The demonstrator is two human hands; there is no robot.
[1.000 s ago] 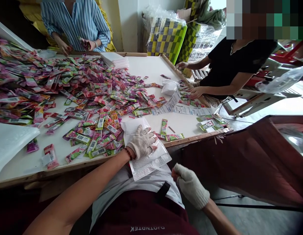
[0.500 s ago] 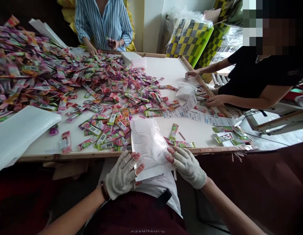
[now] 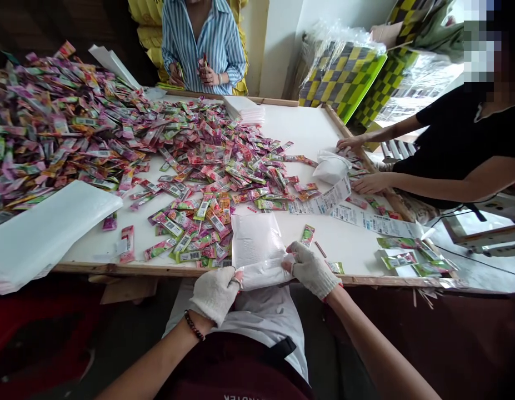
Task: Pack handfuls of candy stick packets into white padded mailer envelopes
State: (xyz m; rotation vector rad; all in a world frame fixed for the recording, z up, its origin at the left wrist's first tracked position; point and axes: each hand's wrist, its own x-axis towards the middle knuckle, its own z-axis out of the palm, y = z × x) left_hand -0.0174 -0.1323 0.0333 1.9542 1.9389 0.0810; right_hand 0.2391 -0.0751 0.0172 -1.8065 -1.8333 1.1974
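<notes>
A white padded mailer bag (image 3: 259, 244) lies over the near edge of the table, its lower end folded up. My left hand (image 3: 215, 291), in a fingertip-less knit glove, pinches the bag's lower left corner between thumb and fingers. At the lower right corner, my right hand (image 3: 311, 269) grips the bag in a matching glove. Just left of the bag is a cluster of colourful snack sachets (image 3: 194, 228). One green and pink sachet (image 3: 308, 235) lies right beyond my right hand.
A big heap of sachets (image 3: 74, 128) covers the table's left side. White mailer bags (image 3: 53, 228) are stacked at the near left. Printed label strips (image 3: 378, 222) lie to the right. Two co-workers stand around the table, one handling a white bag (image 3: 331, 165). A wooden rim (image 3: 149, 269) edges the table.
My hands have closed on the mailer's lower corners, and its bottom flap is now folded up. The co-worker in stripes has lifted a hand off the heap. The camera view has shifted left.
</notes>
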